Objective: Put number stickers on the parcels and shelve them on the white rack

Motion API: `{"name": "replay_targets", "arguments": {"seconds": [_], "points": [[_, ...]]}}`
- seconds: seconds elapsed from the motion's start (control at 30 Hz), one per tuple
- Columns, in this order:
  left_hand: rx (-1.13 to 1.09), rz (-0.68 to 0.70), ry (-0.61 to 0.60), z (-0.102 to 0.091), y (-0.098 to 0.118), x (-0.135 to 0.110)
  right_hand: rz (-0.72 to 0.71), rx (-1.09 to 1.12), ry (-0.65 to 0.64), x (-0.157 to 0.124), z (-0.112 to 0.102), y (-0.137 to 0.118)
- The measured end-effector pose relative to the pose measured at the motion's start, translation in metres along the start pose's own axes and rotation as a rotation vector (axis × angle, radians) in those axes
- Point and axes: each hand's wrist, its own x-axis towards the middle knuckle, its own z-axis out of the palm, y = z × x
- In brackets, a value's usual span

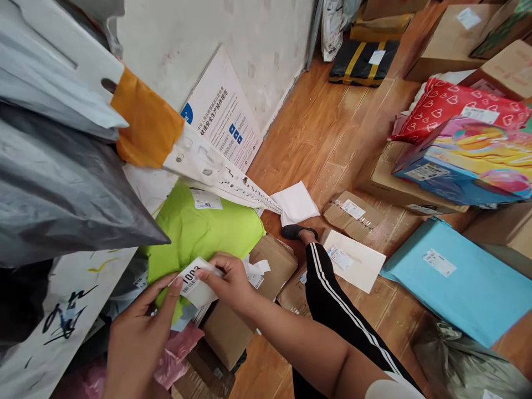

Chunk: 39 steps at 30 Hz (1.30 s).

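Both my hands hold a small white label [194, 284] with a barcode and printed digits, low in the frame. My left hand [139, 338] pinches its lower left corner with thumb and forefinger. My right hand [230, 280] grips its right edge, fingers curled. Right behind the label lies a lime-green soft parcel [199, 233] with its own white shipping label. A brown cardboard box [249, 299] sits under my right wrist. My leg in black trousers with white stripes [332, 299] reaches out over the wooden floor.
Grey and white poly mailers [62, 166] hang from the upper left. A printed sign [224, 124] leans on the wall. Boxes and bags crowd the right: a light blue parcel [453, 277], a red heart-print bag [453, 108], several cardboard boxes [353, 213].
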Motion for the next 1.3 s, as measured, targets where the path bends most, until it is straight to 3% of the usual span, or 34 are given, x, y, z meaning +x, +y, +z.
{"name": "replay_targets", "arguments": {"seconds": [0.13, 0.27, 0.43, 0.63, 0.87, 1.1, 1.3], "points": [[0.013, -0.039, -0.101, -0.004, -0.006, 0.008, 0.007, -0.001, 0.027, -0.002, 0.003, 0.004], [-0.004, -0.073, 0.030, 0.006, -0.007, 0.008, -0.041, -0.044, 0.080, -0.004, 0.007, 0.006], [-0.026, 0.009, 0.174, 0.018, -0.015, 0.005, -0.052, -0.056, 0.073, -0.006, 0.009, 0.007], [-0.056, -0.053, 0.180, 0.020, -0.022, 0.011, -0.048, -0.076, 0.032, -0.006, 0.007, 0.004], [-0.058, -0.024, 0.270, 0.031, -0.024, 0.011, -0.051, -0.108, 0.011, -0.006, 0.006, 0.006], [-0.136, -0.162, 0.214, 0.029, -0.034, 0.020, -0.038, -0.141, 0.011, -0.003, 0.009, 0.007], [-0.152, -0.096, 0.270, 0.033, -0.025, 0.014, -0.028, -0.134, 0.008, -0.003, 0.009, 0.009]]}}
